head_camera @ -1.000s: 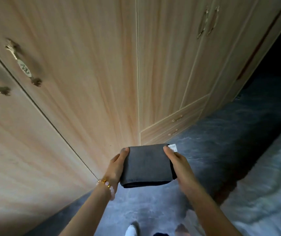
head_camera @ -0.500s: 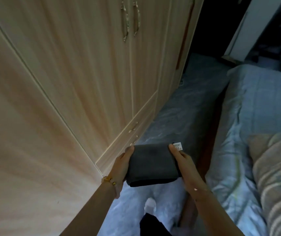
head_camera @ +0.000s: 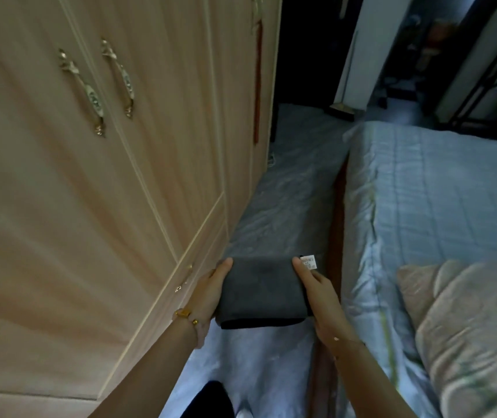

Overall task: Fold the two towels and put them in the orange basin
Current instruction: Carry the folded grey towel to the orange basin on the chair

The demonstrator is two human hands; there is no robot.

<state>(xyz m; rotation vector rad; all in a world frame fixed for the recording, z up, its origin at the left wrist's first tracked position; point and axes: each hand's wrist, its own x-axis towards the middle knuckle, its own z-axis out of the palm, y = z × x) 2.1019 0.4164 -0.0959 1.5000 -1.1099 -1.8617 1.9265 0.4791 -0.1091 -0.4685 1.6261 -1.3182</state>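
Towel point(head_camera: 262, 292) carried onward between hands point(head_camera: 211, 292) point(head_camera: 319, 294).

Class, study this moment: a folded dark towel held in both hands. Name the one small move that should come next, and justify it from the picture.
Probably carry the towel forward along the gap between the wardrobe and the bed, looking for the orange basin. The towel is already folded, the left hand and right hand grip its ends, and no basin is in view.
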